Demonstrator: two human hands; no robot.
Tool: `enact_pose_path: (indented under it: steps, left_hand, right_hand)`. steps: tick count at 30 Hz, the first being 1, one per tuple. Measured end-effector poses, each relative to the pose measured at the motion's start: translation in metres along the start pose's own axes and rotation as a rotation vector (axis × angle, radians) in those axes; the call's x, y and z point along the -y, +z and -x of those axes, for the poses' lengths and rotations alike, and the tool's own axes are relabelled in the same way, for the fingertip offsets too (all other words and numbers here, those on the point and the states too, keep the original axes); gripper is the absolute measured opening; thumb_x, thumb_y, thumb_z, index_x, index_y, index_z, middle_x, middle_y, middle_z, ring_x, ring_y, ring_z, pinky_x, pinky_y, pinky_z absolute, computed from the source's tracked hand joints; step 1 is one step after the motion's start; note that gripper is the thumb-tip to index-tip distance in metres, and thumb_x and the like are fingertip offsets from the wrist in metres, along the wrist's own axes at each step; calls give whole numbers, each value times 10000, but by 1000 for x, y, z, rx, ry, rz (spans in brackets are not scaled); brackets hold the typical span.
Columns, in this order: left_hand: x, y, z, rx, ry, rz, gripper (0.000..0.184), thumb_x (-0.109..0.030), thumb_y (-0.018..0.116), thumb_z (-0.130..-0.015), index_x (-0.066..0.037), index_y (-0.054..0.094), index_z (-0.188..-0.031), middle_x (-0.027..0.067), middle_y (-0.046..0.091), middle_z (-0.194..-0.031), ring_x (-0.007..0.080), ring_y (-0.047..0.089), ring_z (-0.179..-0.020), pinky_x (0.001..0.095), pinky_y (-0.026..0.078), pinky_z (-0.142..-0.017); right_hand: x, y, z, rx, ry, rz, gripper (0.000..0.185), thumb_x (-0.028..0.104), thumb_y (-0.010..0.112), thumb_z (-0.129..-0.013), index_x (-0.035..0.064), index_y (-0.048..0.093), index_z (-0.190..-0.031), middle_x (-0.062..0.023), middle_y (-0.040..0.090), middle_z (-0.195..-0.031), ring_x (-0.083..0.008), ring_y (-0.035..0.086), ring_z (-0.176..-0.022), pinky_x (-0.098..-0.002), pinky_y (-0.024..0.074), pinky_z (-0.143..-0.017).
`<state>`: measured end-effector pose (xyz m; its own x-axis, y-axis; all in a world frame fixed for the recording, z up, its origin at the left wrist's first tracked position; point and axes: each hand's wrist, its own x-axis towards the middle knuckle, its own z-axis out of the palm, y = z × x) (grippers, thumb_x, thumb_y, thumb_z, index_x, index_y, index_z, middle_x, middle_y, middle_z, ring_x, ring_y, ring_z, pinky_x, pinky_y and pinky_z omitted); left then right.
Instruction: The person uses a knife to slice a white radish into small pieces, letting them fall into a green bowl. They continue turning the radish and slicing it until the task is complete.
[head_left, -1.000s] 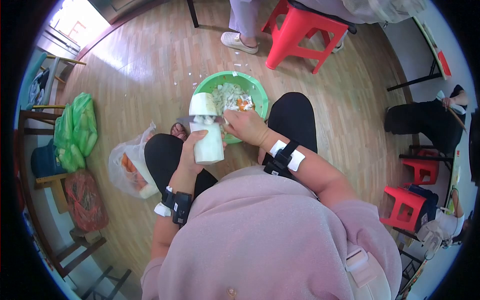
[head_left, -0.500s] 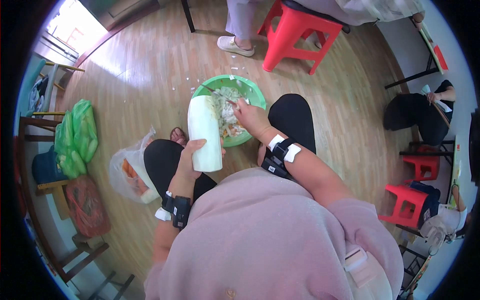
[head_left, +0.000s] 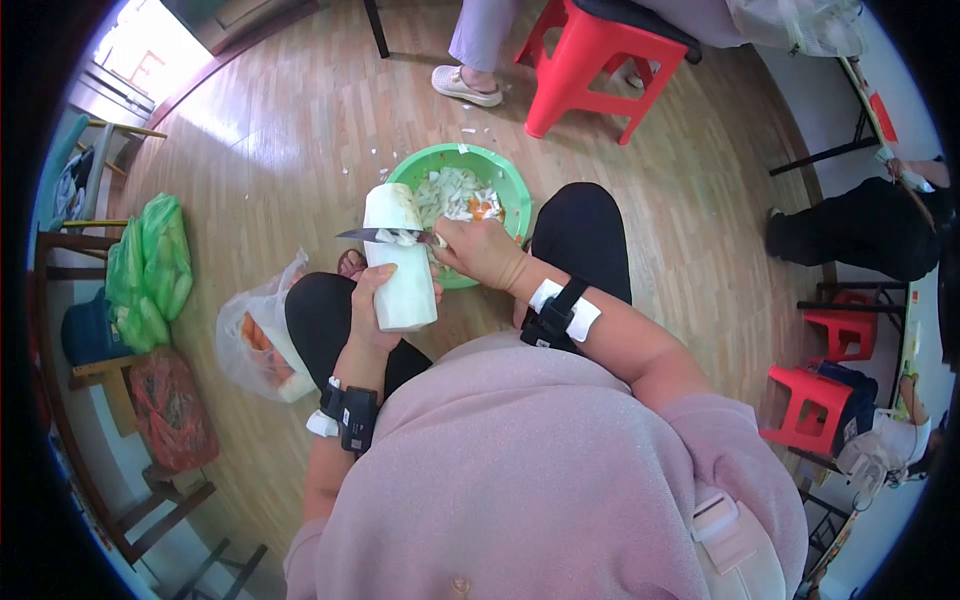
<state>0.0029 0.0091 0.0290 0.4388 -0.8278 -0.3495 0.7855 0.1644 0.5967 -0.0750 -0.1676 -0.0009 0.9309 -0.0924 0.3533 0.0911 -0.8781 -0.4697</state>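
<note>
A thick, peeled white radish (head_left: 402, 290) is gripped near its lower end by my left hand (head_left: 372, 300), tilted up over the near left rim of a green basin (head_left: 513, 185). My right hand (head_left: 482, 250) is closed round the handle of a knife (head_left: 368, 235). Its dark blade lies across the radish's upper part, with cut white slivers along it. Inside the basin are white radish pieces (head_left: 452, 190) and some orange bits (head_left: 484, 208). The basin's near left part is hidden behind the radish and my hands.
A clear bag (head_left: 245, 350) with carrots and a white radish lies left of my knee. Farther left are green bags (head_left: 165, 265) and a red net bag (head_left: 173, 410). A person sits on a red stool (head_left: 592, 75) ahead; red stools (head_left: 805, 408) stand at right.
The knife has moved from above the basin onto the radish's upper part, blade now pointing left. The radish has shifted slightly left and up. At far right, another person has moved.
</note>
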Motion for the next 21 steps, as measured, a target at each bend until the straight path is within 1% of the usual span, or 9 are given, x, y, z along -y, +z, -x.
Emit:
enact_pose_path:
  steps: [2,6,9,11,14,15,17,18,21]
  left_hand:
    - [1,-1,0,-8,0,-25,574,-353,538,-781,41,447,-1188,218,586,-952,293,617,-725,367,527,-641]
    - [2,0,0,-8,-33,14,597,-368,540,-771,38,442,-1198,213,580,-957,287,611,-722,358,521,-636]
    - [1,-1,1,-3,-47,78,584,-334,549,-755,45,448,-1187,202,595,-949,290,631,-743,369,541,-660]
    - [1,-2,3,134,-51,13,596,-337,551,-747,47,443,-1191,201,589,-949,292,630,-747,364,538,-655]
    - [4,3,5,191,-74,-96,603,-341,545,-746,55,442,-1189,198,587,-955,286,628,-750,363,534,-650]
    - [5,3,5,188,-77,-90,603,-341,545,-746,55,442,-1189,198,587,-955,286,628,-750,363,534,-650]
    - [2,4,2,61,-97,-67,608,-345,539,-746,64,442,-1186,197,590,-962,282,630,-756,366,532,-649]
    - [2,3,2,44,-62,-69,600,-346,533,-754,69,446,-1179,194,594,-964,279,629,-755,370,534,-652]
    - [1,2,1,20,-45,-26,593,-341,529,-759,62,444,-1185,195,597,-960,283,630,-753,377,535,-656]
  right_hand:
    - [-2,0,0,-23,-12,4,213,228,582,-806,61,470,-875,-103,608,-658,-275,614,-564,-364,490,-484]
    - [-5,3,-2,-60,-27,47,205,219,576,-809,58,473,-884,-103,612,-680,-271,620,-585,-362,493,-496]
    - [-22,15,-1,-90,-2,75,203,229,561,-824,56,473,-884,-113,610,-660,-276,623,-583,-384,496,-506]
    - [-43,16,1,27,385,106,219,256,547,-844,54,475,-887,-121,607,-626,-288,622,-569,-413,494,-507]
    - [-47,15,11,-4,395,123,237,281,539,-857,56,477,-901,-124,601,-597,-304,616,-550,-435,487,-496]
    - [-45,16,12,4,397,122,237,281,539,-857,56,477,-901,-124,601,-597,-304,616,-550,-435,487,-496]
    - [-40,16,10,-81,309,88,237,286,545,-858,64,475,-901,-120,596,-588,-315,608,-538,-428,483,-478]
    - [-36,12,8,-82,306,88,237,286,545,-858,64,475,-901,-120,596,-588,-315,608,-538,-428,483,-478]
    - [-19,1,5,-22,245,0,226,277,557,-850,73,468,-888,-125,591,-593,-316,606,-540,-414,483,-473]
